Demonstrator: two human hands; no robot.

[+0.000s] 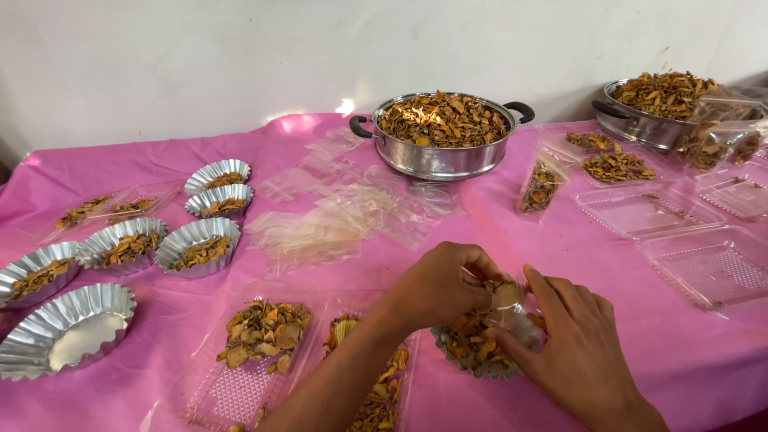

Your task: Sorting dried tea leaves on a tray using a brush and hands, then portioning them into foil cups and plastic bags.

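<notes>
We see both hands low on the pink surface (160, 160). Our left hand (436, 288) and right hand (572, 344) each pinch the small clear bag (512, 308), their grip clenched on it, over a fluted foil cup (472, 352) of dried orange chips. A steel pot (442, 156) of the same chips stands well behind, beyond loose clear bags (352, 212).
</notes>
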